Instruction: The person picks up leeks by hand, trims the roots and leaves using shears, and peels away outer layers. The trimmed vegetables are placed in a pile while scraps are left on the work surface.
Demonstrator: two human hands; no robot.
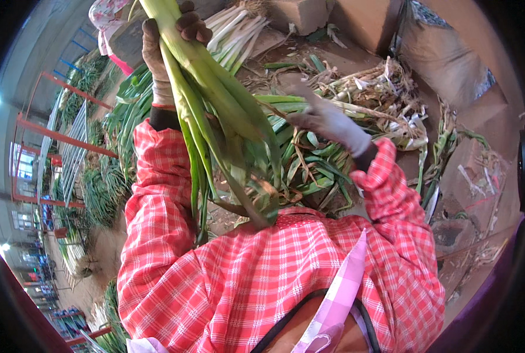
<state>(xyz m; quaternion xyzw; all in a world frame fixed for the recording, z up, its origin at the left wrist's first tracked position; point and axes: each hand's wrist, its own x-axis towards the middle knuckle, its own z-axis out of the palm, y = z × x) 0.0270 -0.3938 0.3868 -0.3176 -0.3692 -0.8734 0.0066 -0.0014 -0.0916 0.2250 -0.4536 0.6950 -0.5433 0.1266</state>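
Observation:
My left hand (165,53), in a glove with dark fingertips, grips a thick green onion (200,75). The pale stalk slants up past the fingers, and its broad green leaves hang down toward my chest. Its root end lies beyond the top of the picture. To the right, my gloved right hand (328,121) is blurred, with fingers apart, above a heap of discarded leaves (320,167). A thin brown leaf strip (271,109) ends near those fingers; whether they touch it is unclear.
Trimmed white stalks (236,35) lie beyond my left hand. Withered peelings and roots (381,84) pile up at the right, below cardboard boxes (359,22). On the left stand a red metal frame (68,135) and green onion bundles (101,194). A person's patterned head covering (106,15) shows at top left.

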